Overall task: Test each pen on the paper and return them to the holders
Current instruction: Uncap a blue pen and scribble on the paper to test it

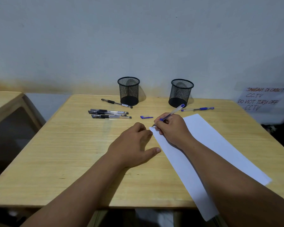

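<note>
My right hand (172, 128) grips an uncapped blue pen (175, 110), its tip on the far left corner of a white sheet of paper (208, 145). My left hand (134, 145) rests on the table, fingers touching the paper's left edge. The pen's blue cap (146, 117) lies just beyond my hands. A second blue pen (197, 109) lies capped near the right mesh holder (180, 93). Several black pens (110, 114) lie in a bunch to the left, and another black pen (116, 103) lies beside the left mesh holder (129, 90). Both holders look empty.
The wooden table (64, 153) stands against a grey wall. A second table (5, 100) sits to the left. A handwritten CCTV notice (259, 99) hangs at the right. The paper's near end overhangs the front edge.
</note>
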